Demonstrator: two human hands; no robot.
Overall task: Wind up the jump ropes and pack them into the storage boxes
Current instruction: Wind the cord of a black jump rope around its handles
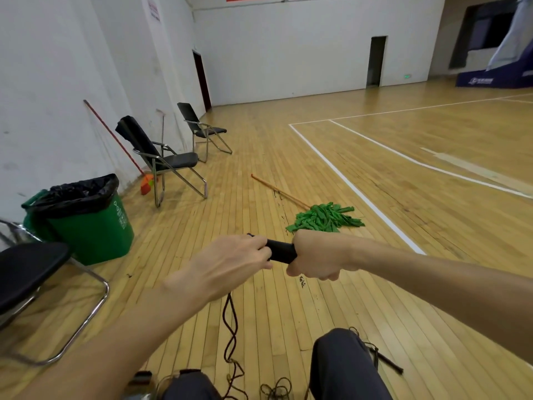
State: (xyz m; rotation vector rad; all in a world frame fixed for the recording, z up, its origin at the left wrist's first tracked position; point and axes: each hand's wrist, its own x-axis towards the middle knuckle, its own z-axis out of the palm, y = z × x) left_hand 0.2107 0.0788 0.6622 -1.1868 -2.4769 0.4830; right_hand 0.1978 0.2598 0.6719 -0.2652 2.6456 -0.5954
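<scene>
Jump rope (pixel 229 301): thin dark cord, prob. light & floppy, likely to tangle. It hangs from under left grip (pixel 230 261) down to the floor (pixel 288 313). Black handle (pixel 281 251) looks like the stiff part, so best hold there & loop the cord up. Right grip (pixel 317 255) is fisted tight round the handle's right end. Left grip's fingers curl on the other end; whether they also pinch cord, can't tell. More loose rope (pixel 277 388) lies on the floor below both grips.

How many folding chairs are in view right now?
3 chairs: nearest chair at the left edge, middle chair beyond the green bin, far chair near the doorway. Others may be out of frame.
</scene>
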